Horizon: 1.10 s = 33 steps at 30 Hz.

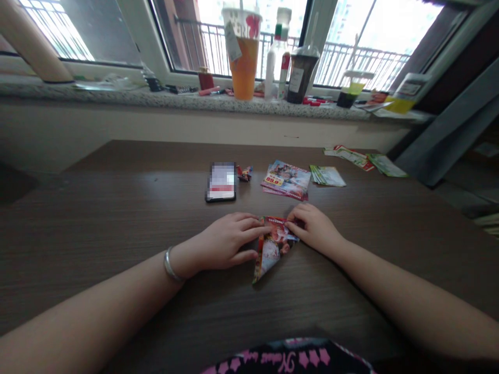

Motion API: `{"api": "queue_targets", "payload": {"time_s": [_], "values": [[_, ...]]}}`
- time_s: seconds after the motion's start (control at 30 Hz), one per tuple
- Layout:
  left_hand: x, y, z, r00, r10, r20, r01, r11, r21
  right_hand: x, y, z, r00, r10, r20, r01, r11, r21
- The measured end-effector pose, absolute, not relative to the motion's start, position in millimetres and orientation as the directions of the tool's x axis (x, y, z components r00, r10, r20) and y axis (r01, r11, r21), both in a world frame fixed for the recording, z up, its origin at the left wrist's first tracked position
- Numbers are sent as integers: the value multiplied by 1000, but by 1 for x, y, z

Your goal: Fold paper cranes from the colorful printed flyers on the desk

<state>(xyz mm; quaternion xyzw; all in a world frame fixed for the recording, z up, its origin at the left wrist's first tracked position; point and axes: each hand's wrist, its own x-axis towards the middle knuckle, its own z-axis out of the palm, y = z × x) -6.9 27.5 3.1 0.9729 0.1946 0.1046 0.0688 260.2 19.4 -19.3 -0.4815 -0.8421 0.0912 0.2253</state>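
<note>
One dark wooden table (97,218) fills the view, with one phone (221,181) lying face up near its middle. Far beyond the phone runs one stone windowsill (117,96). It carries three drink cups: a tall orange cup (244,57), a dark cup (301,75) and a small green cup (351,88). One white bottle (278,57) stands between the first two.

Right of the phone lie two stacks of leaflets, a colourful stack (287,179) just beside it and a green stack (327,175) further right. More loose leaflets, too blurred to count, lie beyond those. One small folded piece (245,173) sits just by the phone's upper right corner.

Nearer the person than the phone, and a little to its right, lies one folded leaflet (271,249), flat on the table and tapering to a point toward the person. The left hand (226,241) lies flat with fingers stretched out and relaxed, their tips pressing on the leaflet's left edge. The right hand (315,228) has its fingers curled down onto the leaflet's upper right edge. Whether they pinch it or only press cannot be told. One silver bangle (169,265) circles the left wrist.
</note>
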Motion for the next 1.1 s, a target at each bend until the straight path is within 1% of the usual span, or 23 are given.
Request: {"api": "queue_targets", "payload": {"time_s": [0.1, 0.4, 0.57, 0.7, 0.77, 0.83, 0.9, 1.1], "values": [[-6, 26, 3, 906, 388, 171, 361, -917, 168, 258, 19, -20, -421, 858, 294, 787, 507, -352], [-7, 25, -3, 891, 426, 156, 399, -900, 176, 254, 19, -22, -378, 880, 286, 833, 458, -309], [-5, 27, -6, 883, 440, 162, 420, -896, 145, 252, 21, -22, -365, 890, 274, 830, 445, -337], [-4, 28, -8, 883, 432, 184, 414, -901, 128, 253, 23, -21, -332, 894, 300, 797, 436, -418], [-4, 28, -9, 886, 425, 184, 407, -904, 128, 253, 21, -19, -378, 866, 328, 746, 495, -446], [-5, 28, -9, 887, 425, 181, 407, -904, 129, 253, 18, -17, -471, 810, 350, 675, 586, -448], [-6, 28, -9, 887, 427, 176, 409, -903, 130, 254, 15, -14, -552, 756, 351, 625, 654, -426], [-8, 28, -8, 886, 441, 144, 426, -896, 126, 260, 11, -6, -686, 674, 272, 592, 735, -331]]}}
